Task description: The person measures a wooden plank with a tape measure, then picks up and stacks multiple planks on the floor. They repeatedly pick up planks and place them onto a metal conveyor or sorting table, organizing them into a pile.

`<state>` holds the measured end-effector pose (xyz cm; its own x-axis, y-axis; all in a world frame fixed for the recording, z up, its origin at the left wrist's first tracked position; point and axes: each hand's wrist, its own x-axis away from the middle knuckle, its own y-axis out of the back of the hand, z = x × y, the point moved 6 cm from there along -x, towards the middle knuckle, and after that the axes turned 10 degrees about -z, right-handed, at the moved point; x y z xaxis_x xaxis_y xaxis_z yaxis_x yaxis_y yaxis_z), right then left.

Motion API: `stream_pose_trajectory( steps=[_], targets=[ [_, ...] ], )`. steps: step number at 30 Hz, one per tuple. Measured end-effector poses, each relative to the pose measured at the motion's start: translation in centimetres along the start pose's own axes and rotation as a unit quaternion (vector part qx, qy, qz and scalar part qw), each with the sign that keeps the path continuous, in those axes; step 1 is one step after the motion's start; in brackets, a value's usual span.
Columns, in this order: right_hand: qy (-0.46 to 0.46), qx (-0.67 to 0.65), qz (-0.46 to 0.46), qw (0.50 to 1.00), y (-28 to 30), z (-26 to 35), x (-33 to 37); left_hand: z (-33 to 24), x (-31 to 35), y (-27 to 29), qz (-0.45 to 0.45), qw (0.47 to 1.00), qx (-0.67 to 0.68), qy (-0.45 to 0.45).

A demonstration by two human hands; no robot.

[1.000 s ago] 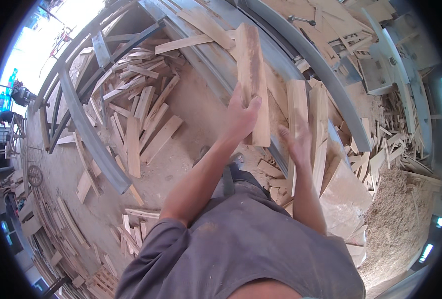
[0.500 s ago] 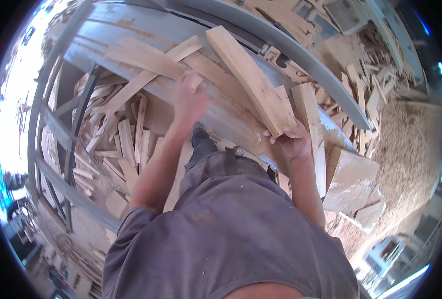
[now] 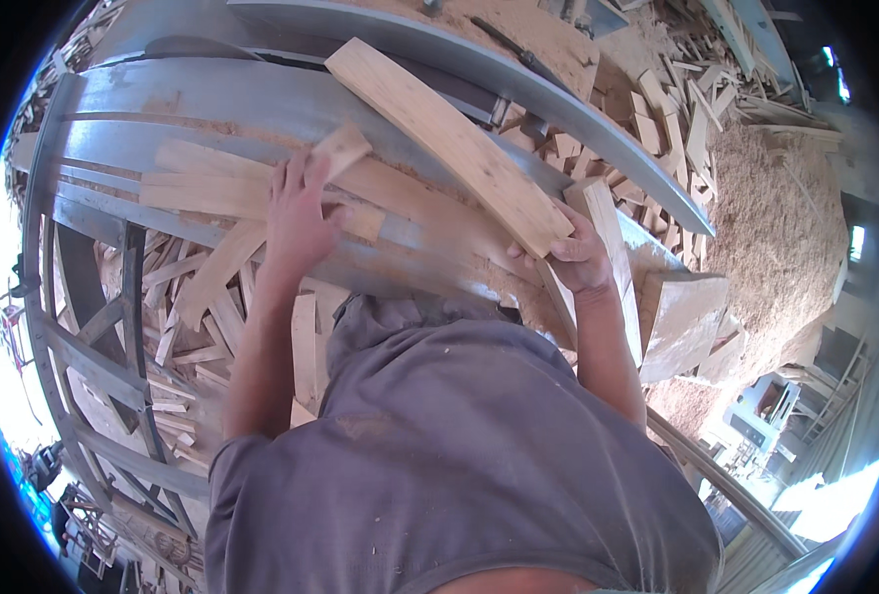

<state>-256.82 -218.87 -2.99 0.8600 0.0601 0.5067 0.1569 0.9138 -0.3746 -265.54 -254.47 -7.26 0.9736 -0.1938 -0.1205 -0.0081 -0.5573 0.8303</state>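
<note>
My right hand (image 3: 580, 255) is closed around the near end of a long, thick wooden board (image 3: 449, 144), which slants away to the far left over a grey metal machine table (image 3: 202, 87). My left hand (image 3: 301, 213) grips a shorter wooden strip (image 3: 223, 267), fingers over it and thumb on its near side. The strip lies diagonally, its lower end hanging past the table's near edge. Beneath and beside that hand lie flat wooden pieces (image 3: 206, 193) on the table. Part of the strip is hidden under my left hand.
A long metal rail (image 3: 558, 94) runs along the table's far side. Near my right hand stand an upright timber (image 3: 603, 223) and a wide block (image 3: 685, 315). Sawdust (image 3: 776, 238) is heaped at right; a metal frame (image 3: 98, 366) and scattered offcuts (image 3: 202, 342) are at left.
My left hand has gone from a blur to a hold on the diagonal strip, which is now nearer my body. The right hand keeps the thick board. My view has shifted somewhat.
</note>
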Motion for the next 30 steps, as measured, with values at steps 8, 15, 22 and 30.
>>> stream_pose_trajectory(
  steps=[8, 15, 22, 30],
  targets=[
    [0.004, 0.01, 0.024, 1.0, 1.3, 2.6, -5.4, -2.6, 2.8, -2.9, -0.094, 0.993, -0.029, -0.062],
    [-0.138, -0.206, -0.004, 0.969, 4.2, 2.2, -8.3, -3.9, 2.8, -3.7, -0.165, 0.983, -0.069, -0.037],
    [-0.192, -0.207, -0.139, 0.949, 3.6, 2.3, -11.9, -5.9, 3.8, -4.6, -0.18, 0.979, -0.09, -0.032],
    [-0.171, -0.101, -0.116, 0.973, 3.2, 2.2, -15.0, -9.1, 4.9, -6.4, -0.187, 0.98, -0.063, -0.04]
  ],
)
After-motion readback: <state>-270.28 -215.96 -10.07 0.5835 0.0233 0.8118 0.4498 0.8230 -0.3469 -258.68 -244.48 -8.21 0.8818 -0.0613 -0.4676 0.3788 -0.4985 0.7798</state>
